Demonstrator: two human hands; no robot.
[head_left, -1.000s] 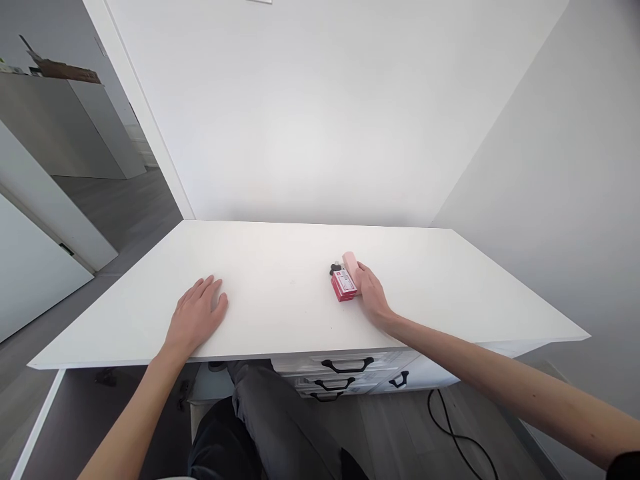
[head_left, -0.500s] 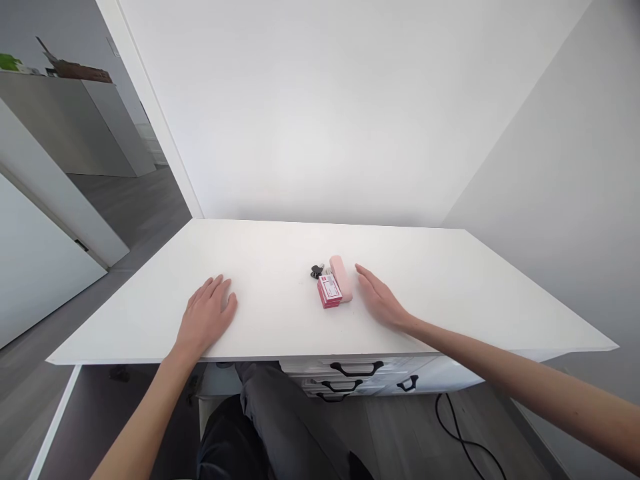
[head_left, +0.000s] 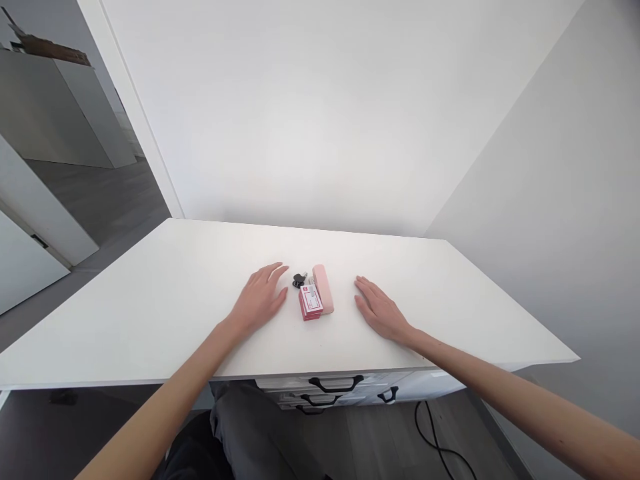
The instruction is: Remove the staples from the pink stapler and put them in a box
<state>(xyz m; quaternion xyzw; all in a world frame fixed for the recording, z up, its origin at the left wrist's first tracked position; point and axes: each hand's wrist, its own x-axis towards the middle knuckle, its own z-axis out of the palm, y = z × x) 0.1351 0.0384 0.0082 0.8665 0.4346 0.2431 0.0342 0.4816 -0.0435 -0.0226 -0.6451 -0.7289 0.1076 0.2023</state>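
Observation:
A small stack of red-and-white boxes [head_left: 311, 302] lies on the white desk [head_left: 200, 267]. Against its right side rests a long pink case [head_left: 323, 288]. Behind the boxes, to the left, is a small black item with a metal part, perhaps keys [head_left: 299, 280]; something small and pale between it and the case is mostly hidden. My left hand [head_left: 260, 297] is just left of the black item, fingers apart, holding nothing. To the right of the pink case, my right hand [head_left: 383, 312] lies on the desktop with fingers stretched out and nothing in it.
White drawers with black handles [head_left: 336, 384] are under the desk's front edge, above my legs [head_left: 260, 427]. A black cable [head_left: 435, 443] lies on the floor at right. A white wall [head_left: 310, 113] rises behind the desk; a doorway opens at left.
My left hand has moved right, close to the black item. My right hand now lies flatter and farther from the pink case. The view has shifted slightly; the objects keep their arrangement.

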